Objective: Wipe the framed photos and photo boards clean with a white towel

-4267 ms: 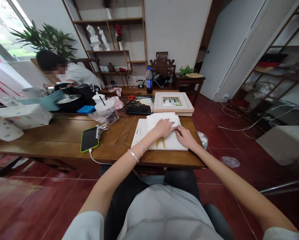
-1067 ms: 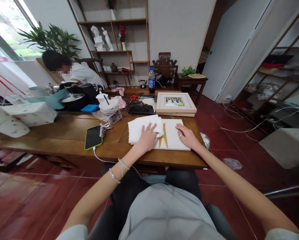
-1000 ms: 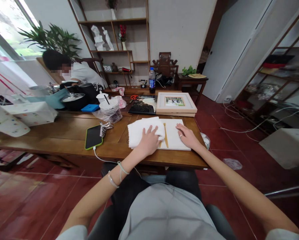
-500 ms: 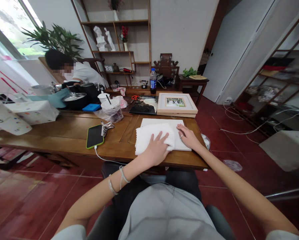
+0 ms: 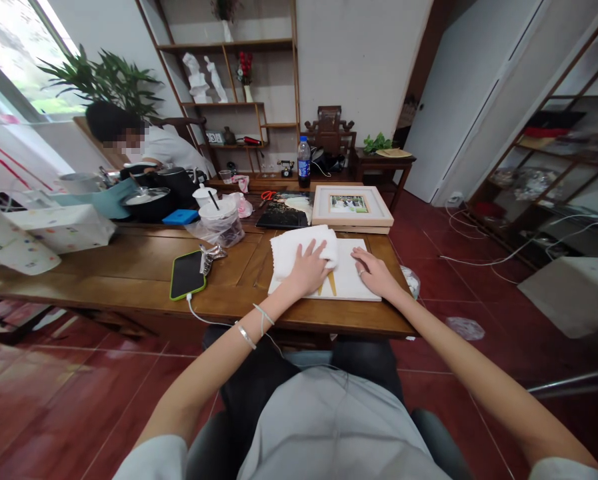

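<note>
A white board [image 5: 356, 280] lies on the wooden table in front of me, with a folded white cloth [image 5: 291, 250] over its left part. My left hand [image 5: 309, 268] rests flat on the cloth, fingers spread. Below that hand, tapered golden shapes [image 5: 333, 283] show on the board; the cloth and hand hide the rest of them. My right hand [image 5: 373, 270], wearing a ring, lies with outstretched fingers on the board's right edge.
Behind the board stand white picture frames [image 5: 353, 208] and a black panel [image 5: 285, 210]. A charging phone [image 5: 187, 275], a bagged drink cup [image 5: 219, 213] and a blue box [image 5: 181, 217] lie left. A person [image 5: 163, 147] sits at the far left.
My left hand and the cloth have moved away from me across the board, uncovering golden shapes near its front edge. The right hand stays in place.
</note>
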Available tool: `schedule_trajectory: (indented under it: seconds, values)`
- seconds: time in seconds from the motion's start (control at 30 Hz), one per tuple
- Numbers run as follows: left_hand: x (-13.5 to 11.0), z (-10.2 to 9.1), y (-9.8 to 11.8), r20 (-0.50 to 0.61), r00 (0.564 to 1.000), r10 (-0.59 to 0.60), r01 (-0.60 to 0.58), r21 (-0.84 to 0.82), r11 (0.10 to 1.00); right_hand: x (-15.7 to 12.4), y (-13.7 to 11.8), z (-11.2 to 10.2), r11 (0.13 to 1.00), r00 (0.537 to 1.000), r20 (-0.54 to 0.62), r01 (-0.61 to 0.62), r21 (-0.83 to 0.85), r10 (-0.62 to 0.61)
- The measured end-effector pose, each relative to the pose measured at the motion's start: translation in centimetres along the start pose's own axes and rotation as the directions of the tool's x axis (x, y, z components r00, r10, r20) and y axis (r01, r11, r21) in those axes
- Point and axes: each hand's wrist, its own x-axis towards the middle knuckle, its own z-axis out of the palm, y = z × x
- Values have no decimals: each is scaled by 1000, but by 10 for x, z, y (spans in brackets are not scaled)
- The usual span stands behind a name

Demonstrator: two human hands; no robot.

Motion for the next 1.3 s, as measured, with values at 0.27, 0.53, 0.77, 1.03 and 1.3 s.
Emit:
schedule_trajectory:
  seconds: [0.27, 0.53, 0.77, 1.03, 1.3]
  values:
    - [-27, -11, 31, 12, 1000, 9, -10, 45, 999, 0, 0, 0, 999, 1000, 10, 5, -45, -5]
    - [-54, -22, 57, 12, 992, 127, -127, 59, 990, 0, 0, 0, 999, 1000, 2, 21, -38, -21]
    - [-45, -19, 52, 17, 991, 130, -131, 29, 991, 0, 0, 0, 1000, 1000, 3, 11, -25, -11]
    - [-11, -10, 38, 24, 996, 80, -81, 3, 997, 1, -1, -1, 999, 1000, 16, 10, -32, -10]
    - [-14, -10, 46, 18, 998, 54, -54, 35, 998, 1, 0, -1, 1000, 1000, 6, 17, -1, -17]
